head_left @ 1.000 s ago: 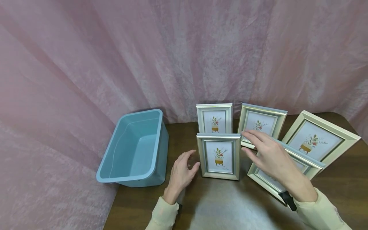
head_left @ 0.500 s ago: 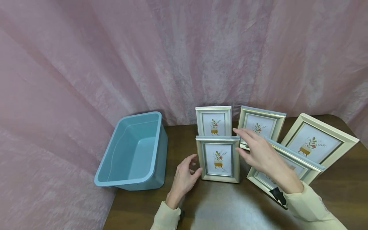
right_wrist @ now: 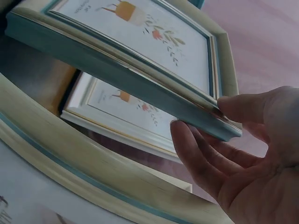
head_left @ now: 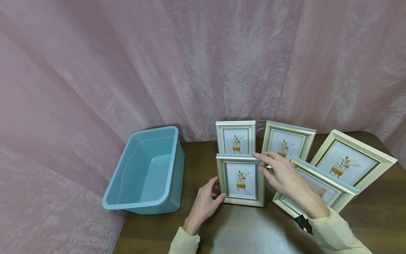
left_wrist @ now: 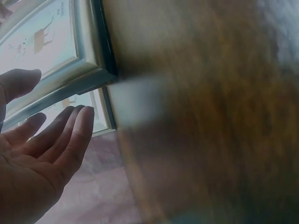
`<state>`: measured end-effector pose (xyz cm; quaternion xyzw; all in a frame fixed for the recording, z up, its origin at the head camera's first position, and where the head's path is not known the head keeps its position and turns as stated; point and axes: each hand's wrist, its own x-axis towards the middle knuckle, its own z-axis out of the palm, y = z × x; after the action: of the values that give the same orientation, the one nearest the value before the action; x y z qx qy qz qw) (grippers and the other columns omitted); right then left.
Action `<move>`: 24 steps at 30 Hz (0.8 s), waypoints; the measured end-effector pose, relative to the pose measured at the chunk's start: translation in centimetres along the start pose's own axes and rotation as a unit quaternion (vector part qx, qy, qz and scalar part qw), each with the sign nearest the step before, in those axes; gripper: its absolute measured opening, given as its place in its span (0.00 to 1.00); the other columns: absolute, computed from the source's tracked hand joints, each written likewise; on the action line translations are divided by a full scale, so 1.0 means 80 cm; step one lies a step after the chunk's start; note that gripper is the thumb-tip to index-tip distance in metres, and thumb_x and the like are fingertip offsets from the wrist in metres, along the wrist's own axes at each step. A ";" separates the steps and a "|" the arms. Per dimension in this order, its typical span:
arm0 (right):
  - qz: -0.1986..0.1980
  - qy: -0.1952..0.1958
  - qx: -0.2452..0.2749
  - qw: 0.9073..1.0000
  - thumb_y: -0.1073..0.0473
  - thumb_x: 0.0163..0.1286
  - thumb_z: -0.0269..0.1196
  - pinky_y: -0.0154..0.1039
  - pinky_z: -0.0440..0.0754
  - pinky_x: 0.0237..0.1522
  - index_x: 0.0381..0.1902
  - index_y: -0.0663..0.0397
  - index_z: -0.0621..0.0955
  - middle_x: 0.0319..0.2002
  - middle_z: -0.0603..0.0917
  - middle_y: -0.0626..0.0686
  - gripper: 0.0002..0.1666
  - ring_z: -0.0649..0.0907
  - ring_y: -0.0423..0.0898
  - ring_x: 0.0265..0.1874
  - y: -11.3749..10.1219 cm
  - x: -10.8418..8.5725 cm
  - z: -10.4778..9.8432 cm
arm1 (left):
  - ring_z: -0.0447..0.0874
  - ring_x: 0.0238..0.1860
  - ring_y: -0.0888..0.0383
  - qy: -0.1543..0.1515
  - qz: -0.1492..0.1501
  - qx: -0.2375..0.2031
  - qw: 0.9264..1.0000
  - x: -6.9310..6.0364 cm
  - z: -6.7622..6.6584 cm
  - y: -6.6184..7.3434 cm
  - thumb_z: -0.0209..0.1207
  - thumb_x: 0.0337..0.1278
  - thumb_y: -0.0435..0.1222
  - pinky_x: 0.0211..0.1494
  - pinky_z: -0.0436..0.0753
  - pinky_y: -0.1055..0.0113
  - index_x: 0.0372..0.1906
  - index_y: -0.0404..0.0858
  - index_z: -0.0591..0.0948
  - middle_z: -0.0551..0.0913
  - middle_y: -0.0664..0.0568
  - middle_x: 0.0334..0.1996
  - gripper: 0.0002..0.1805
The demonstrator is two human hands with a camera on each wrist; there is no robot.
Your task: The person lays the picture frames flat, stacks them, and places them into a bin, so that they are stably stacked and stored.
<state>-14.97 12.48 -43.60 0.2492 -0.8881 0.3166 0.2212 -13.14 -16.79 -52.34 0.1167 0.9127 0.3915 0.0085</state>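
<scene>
A silver-gold picture frame (head_left: 241,180) with a potted-plant print stands upright at the centre of the table. My right hand (head_left: 282,176) pinches its upper right corner; in the right wrist view the thumb lies on the front and the fingertips (right_wrist: 180,128) meet the side edge. At its lower left edge is my left hand (head_left: 204,201), thumb in front and relaxed fingers reaching behind. The left wrist view shows a gap between those fingers (left_wrist: 81,126) and the frame's back. Directly behind stands a white picture frame (head_left: 236,140), its lower part hidden.
To the right stand a blue-edged picture frame (head_left: 289,135), a large cream picture frame (head_left: 349,160) and a slanted picture frame (head_left: 323,187), partly behind my right arm. A blue plastic bin (head_left: 172,183) is at the left. A pink curtain (head_left: 203,63) hangs behind the brown table (head_left: 196,165).
My right hand has moved left and taken the central frame's upper right corner. My left hand has come a little right, to its lower left edge. The view has tilted slightly up.
</scene>
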 end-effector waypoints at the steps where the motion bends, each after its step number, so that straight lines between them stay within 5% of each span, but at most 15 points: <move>1: 0.004 -0.004 0.004 1.000 0.74 0.65 0.73 0.44 0.87 0.37 0.67 0.56 0.85 0.50 0.91 0.60 0.32 0.88 0.50 0.39 0.000 0.000 0.001 | 0.91 0.55 0.47 0.003 0.000 -0.002 1.000 0.000 0.001 -0.001 0.70 0.70 0.34 0.53 0.92 0.59 0.74 0.33 0.76 0.88 0.40 0.60 0.31; 8: 0.039 -0.019 0.042 0.998 0.73 0.69 0.71 0.31 0.77 0.28 0.72 0.55 0.82 0.43 0.90 0.56 0.33 0.71 0.32 0.26 0.004 -0.003 0.007 | 0.93 0.46 0.49 0.008 0.001 -0.014 1.000 0.004 0.009 -0.003 0.70 0.68 0.29 0.48 0.93 0.63 0.72 0.31 0.77 0.90 0.37 0.56 0.29; 20: 0.017 0.022 0.043 0.999 0.71 0.72 0.70 0.31 0.72 0.26 0.68 0.56 0.85 0.33 0.86 0.49 0.28 0.67 0.30 0.25 0.007 -0.005 0.016 | 0.95 0.41 0.50 0.005 0.000 0.001 1.000 0.004 0.010 -0.001 0.71 0.68 0.28 0.47 0.93 0.61 0.65 0.31 0.80 0.92 0.36 0.50 0.24; 24: 0.038 0.009 0.048 0.998 0.68 0.73 0.70 0.31 0.72 0.27 0.70 0.55 0.84 0.34 0.87 0.49 0.28 0.68 0.30 0.24 0.005 -0.006 0.014 | 0.95 0.42 0.51 0.007 -0.003 0.009 1.000 0.001 0.007 0.000 0.71 0.68 0.27 0.47 0.93 0.62 0.66 0.31 0.80 0.92 0.36 0.50 0.24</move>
<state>-15.10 12.15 -44.88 0.2227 -0.8788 0.3689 0.2051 -13.15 -16.38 -52.70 0.1110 0.9167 0.3839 0.0020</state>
